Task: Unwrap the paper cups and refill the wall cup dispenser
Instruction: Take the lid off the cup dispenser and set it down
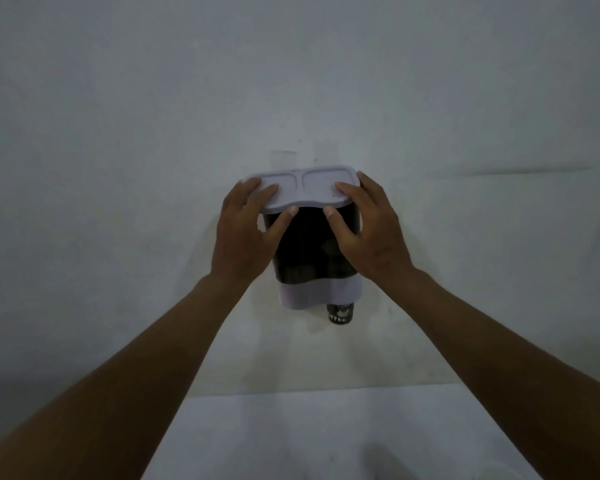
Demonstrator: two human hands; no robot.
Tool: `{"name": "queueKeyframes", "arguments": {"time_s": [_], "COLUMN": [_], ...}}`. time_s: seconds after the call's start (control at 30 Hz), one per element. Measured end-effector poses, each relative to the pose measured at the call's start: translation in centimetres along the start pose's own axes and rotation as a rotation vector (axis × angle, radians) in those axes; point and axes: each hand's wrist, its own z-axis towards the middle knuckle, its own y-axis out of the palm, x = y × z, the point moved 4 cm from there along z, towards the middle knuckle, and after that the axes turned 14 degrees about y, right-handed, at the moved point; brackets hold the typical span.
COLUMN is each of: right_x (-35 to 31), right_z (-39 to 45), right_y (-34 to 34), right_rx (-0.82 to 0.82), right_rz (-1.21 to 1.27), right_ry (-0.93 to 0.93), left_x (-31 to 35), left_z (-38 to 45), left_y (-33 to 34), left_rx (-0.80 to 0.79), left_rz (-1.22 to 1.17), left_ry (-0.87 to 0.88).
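A cup dispenser [309, 258] hangs on the wall, with a dark see-through body, a pale grey base band and a pale grey lid [303, 188] on top. My left hand [246, 230] grips the lid's left end, fingers on top and thumb under its front edge. My right hand [364, 226] holds the lid's right end the same way. A dark printed paper cup [340, 313] pokes out of the dispenser's bottom right outlet. The left outlet shows no cup.
A plain pale wall [118, 133] fills most of the view. Below, a white table top [291, 431] reaches up to the wall. A faint pale object [388, 462] lies at the table's near edge, too dim to identify.
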Motion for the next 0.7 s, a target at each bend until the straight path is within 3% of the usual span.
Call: {"name": "queueKeyframes", "arguments": {"time_s": [0.23, 0.5, 0.7], "right_x": [-0.2, 4.5, 8.6], "right_z": [-10.1, -22.0, -30.6], "right_y": [-0.8, 1.0, 2.1], "right_rx": [-0.047, -0.43, -0.534], "right_rz": [0.099, 0.093, -0.004], "right_ry": [-0.04, 0.201, 0.331], "left_x": [2.8, 5.8, 7.3], "left_z": [-10.3, -24.1, -33.1], "left_y": [-3.0, -3.2, -1.7], "left_rx": [-0.009, -0.216, -0.377], "left_rz": [0.052, 0.006, -0.07], "left_ry": [0.085, -0.023, -0.14]}}
